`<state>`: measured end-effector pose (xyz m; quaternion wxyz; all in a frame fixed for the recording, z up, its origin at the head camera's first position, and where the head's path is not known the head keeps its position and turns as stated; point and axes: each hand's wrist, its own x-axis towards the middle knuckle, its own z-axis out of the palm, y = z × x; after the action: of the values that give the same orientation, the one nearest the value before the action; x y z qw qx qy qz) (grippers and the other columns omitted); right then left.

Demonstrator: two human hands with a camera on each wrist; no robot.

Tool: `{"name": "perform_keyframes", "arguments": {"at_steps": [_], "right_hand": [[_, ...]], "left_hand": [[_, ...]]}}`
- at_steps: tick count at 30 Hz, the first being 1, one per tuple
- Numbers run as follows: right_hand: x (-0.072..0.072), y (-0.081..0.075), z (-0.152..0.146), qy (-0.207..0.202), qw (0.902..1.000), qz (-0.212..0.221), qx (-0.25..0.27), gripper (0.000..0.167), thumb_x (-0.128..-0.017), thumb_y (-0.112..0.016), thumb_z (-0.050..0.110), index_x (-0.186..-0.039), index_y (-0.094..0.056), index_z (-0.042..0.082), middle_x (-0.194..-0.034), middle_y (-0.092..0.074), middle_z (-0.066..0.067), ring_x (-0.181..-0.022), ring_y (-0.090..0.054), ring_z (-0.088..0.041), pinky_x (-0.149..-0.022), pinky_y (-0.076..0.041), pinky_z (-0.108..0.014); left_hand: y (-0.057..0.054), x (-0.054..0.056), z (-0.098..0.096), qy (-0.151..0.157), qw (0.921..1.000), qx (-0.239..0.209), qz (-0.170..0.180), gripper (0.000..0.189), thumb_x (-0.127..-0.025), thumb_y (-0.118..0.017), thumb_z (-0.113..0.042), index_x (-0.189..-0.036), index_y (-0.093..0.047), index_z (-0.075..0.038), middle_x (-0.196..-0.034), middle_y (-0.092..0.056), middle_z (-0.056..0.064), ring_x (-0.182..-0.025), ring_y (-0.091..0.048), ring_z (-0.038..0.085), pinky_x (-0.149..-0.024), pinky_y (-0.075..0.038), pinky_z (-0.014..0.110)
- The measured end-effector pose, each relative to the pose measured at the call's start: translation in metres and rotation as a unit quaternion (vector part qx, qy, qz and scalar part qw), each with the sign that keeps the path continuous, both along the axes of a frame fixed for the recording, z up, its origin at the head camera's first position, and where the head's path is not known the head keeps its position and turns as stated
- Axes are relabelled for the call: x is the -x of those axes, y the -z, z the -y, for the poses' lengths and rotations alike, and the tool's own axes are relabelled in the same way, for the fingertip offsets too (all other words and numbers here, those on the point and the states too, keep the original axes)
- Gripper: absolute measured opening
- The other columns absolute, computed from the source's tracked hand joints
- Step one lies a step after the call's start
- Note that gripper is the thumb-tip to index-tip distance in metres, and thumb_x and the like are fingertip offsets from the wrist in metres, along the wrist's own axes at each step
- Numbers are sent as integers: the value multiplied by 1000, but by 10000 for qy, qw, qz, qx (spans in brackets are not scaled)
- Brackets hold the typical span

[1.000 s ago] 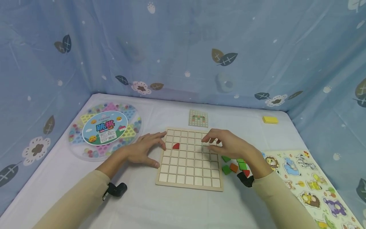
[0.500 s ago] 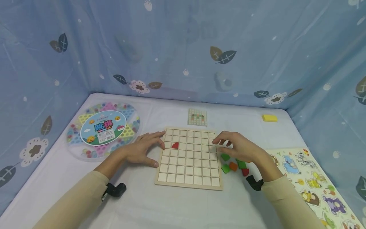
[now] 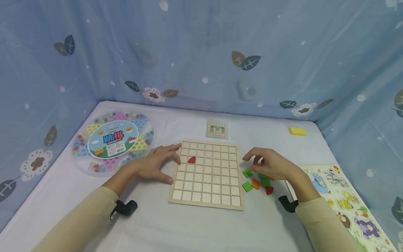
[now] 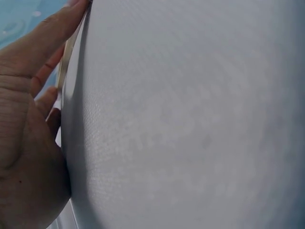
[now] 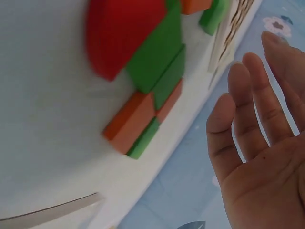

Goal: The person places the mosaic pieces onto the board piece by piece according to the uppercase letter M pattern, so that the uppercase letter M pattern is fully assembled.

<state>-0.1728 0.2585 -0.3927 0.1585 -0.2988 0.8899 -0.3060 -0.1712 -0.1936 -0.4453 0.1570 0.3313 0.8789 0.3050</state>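
Note:
A square wooden grid board [image 3: 207, 174] lies flat at the middle of the table, with one red quarter-circle piece [image 3: 191, 160] in a cell near its left side. My left hand [image 3: 154, 164] rests at the board's left edge, fingers and thumb spread and touching it; in the left wrist view the hand [image 4: 28, 124] covers the frame's left side. My right hand [image 3: 271, 163] hovers over the loose pieces right of the board, fingers loosely bent and holding nothing. Green tiles [image 3: 247, 186], orange tiles [image 3: 255, 183] and a red quarter-circle [image 3: 269, 190] lie below it, some hidden by the hand.
A small pattern card [image 3: 217, 129] lies behind the board. At left is a round Chinese checkers set [image 3: 113, 143]. A yellow block [image 3: 297, 131] sits at the back right, and an animal picture board [image 3: 352, 206] at the right edge. Blue curtain surrounds the table.
My right hand has moved right, from above the board's upper right cells to above the loose pieces. My left hand stays at the board's left edge.

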Motion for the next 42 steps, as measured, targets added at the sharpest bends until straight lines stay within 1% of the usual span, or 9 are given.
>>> {"name": "perform_keyframes", "arguments": {"at_steps": [3, 7, 13, 20, 27, 32, 36, 40, 42], "right_hand": [[-1, 3, -4, 71, 9999, 104, -11, 31, -93, -75, 6, -122, -68, 12, -119, -68, -7, -90, -62, -14, -72, -56, -28], [-4, 7, -7, 119, 9997, 186, -105, 32, -92, -77, 9, -122, -69, 13, -119, -68, -5, -89, -61, -13, -73, -54, -27], [-8, 10, -11, 211, 9992, 138, -312, 35, -88, -81, 11, -120, -70, 16, -108, -68, 0, -83, -56, -16, -70, -50, -25], [-8, 13, -7, 222, 9970, 676, -298, 37, -87, -82, 11, -120, -70, 18, -105, -67, 0, -82, -56, -20, -68, -52, -26], [-2, 14, -3, 64, 9985, 418, -361, 33, -87, -81, 8, -118, -71, 18, -106, -68, 4, -86, -58, -18, -75, -54, -26], [0, 17, 1, -90, 9989, 280, -358, 27, -89, -78, 7, -113, -71, 16, -103, -65, 3, -82, -59, -14, -73, -54, -26], [-1, 18, 4, -52, 9987, 363, -349, 25, -91, -77, 9, -114, -69, 15, -100, -64, 1, -77, -57, -13, -68, -53, -26], [-3, 17, 4, 118, 9979, 438, -453, 26, -91, -77, 9, -114, -69, 16, -99, -63, 2, -77, -56, -15, -66, -51, -25], [-2, 17, 5, 41, 9980, 458, -427, 25, -92, -76, 10, -115, -68, 15, -100, -63, 1, -78, -56, -16, -67, -52, -26]], "left_hand": [[0, 1, 0, -1, 10000, 5, -11, 57, -76, -86, -53, -121, -59, -32, -172, -16, 7, -158, -11, 38, -123, -1, 66], [2, 0, 2, 2, 10000, -11, 15, 57, -76, -86, -54, -120, -59, -32, -172, -16, 7, -158, -11, 39, -122, -1, 67], [3, 1, 1, 3, 10000, 19, -19, 57, -75, -86, -55, -121, -57, -35, -173, -15, 3, -159, -11, 34, -123, -1, 65], [4, -2, 0, -23, 9999, 113, 122, 58, -75, -86, -55, -121, -57, -35, -173, -15, 3, -158, -9, 39, -123, -1, 66], [0, -1, -1, -85, 9999, 38, 54, 58, -74, -87, -52, -120, -59, -33, -173, -16, 5, -157, -12, 41, -121, -2, 68], [3, -3, 1, -98, 9999, 53, 75, 58, -74, -87, -53, -120, -58, -33, -173, -16, 5, -157, -11, 40, -122, -1, 67], [3, -2, 3, -116, 9999, 109, 3, 58, -74, -87, -53, -120, -58, -35, -173, -16, 3, -158, -12, 36, -123, -2, 66], [3, 0, 1, -33, 10000, 44, -55, 57, -75, -86, -53, -121, -58, -34, -173, -15, 1, -158, -11, 33, -123, -1, 65], [2, -1, 2, -17, 10000, 21, -35, 57, -76, -86, -53, -121, -58, -33, -173, -16, 3, -158, -12, 35, -122, -1, 66]]}}
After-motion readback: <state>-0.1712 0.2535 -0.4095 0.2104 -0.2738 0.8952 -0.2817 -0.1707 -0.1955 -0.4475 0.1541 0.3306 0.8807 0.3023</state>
